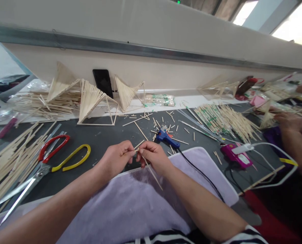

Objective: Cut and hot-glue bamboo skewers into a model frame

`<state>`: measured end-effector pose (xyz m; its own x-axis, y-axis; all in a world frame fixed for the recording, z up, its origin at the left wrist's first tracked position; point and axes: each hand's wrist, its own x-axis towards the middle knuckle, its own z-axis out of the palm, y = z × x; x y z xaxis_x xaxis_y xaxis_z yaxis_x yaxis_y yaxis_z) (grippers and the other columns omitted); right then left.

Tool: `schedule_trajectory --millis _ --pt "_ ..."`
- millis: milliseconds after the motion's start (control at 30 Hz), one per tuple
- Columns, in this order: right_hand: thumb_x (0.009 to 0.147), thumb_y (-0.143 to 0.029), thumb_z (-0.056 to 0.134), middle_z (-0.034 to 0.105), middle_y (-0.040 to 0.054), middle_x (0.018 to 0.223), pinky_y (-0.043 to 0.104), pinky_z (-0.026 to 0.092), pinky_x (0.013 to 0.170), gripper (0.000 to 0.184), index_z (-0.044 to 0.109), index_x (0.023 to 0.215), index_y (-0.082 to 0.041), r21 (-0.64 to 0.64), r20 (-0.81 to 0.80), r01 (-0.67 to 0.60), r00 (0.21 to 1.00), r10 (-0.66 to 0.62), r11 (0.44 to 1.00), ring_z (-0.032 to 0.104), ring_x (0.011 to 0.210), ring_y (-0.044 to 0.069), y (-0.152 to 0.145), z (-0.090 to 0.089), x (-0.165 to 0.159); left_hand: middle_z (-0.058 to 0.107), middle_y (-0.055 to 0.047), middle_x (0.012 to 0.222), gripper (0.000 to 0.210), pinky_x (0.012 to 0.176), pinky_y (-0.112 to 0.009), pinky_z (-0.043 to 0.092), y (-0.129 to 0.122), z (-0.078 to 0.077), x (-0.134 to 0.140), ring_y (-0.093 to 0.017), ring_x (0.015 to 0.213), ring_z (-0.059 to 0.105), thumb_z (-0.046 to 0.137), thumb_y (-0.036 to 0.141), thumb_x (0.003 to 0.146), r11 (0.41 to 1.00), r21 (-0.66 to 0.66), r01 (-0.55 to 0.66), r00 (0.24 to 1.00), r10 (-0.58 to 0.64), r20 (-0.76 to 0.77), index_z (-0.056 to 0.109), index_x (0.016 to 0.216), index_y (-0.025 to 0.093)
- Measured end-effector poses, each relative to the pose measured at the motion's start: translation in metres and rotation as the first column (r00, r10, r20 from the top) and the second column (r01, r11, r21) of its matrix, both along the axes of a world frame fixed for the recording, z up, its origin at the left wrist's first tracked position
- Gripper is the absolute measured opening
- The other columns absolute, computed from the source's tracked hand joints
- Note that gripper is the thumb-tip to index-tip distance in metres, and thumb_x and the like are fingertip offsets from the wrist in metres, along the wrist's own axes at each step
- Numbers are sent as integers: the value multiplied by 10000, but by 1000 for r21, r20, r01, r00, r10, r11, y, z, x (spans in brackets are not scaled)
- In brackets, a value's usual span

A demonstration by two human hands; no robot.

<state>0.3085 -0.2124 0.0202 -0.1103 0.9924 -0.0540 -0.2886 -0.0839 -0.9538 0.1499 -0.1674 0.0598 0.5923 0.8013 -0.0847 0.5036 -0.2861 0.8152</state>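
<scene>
My left hand [118, 156] and my right hand [153, 156] meet over the near edge of the dark table, fingertips almost touching. Both are closed in a pinch. A thin wooden stick [154, 177] slants down toward me from the right fingers. Between the two hands, the tip of another thin stick [140, 144] pokes up from the left fingers; whether the sticks are joined is hidden. Just beyond my right hand, a blue hot glue gun [167, 138] lies among short cut stick pieces. Scissors [42, 171] with one red and one yellow handle lie open at left.
Twisted stick models [91, 101] stand along the back, near a black phone [103, 83]. Bundles of wrapped sticks [212, 117] lie at right, by a magenta power adapter [238, 156]. A lilac cloth [130, 206] covers the front. Another person's hand [290, 123] works at far right.
</scene>
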Motion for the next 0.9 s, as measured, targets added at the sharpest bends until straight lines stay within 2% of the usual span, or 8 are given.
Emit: schedule_trajectory --millis 333,900 --pt "733 -360 616 614 -28 577 208 463 407 215 541 750 -159 -38 -61 2 998 -5 999 544 392 87 -1 -4 -3 570 26 612 191 587 -235 353 2 -1 -1 -120 607 511 424 272 792 998 56 26 998 -23 -56 538 662 192" --pt "756 -335 605 616 -20 591 236 487 438 186 552 763 -157 -24 -85 -39 996 36 999 547 412 93 -4 -6 -3 529 42 567 187 536 -212 326 1 3 -2 -95 558 474 435 238 772 998 44 55 997 -52 -58 556 640 183"
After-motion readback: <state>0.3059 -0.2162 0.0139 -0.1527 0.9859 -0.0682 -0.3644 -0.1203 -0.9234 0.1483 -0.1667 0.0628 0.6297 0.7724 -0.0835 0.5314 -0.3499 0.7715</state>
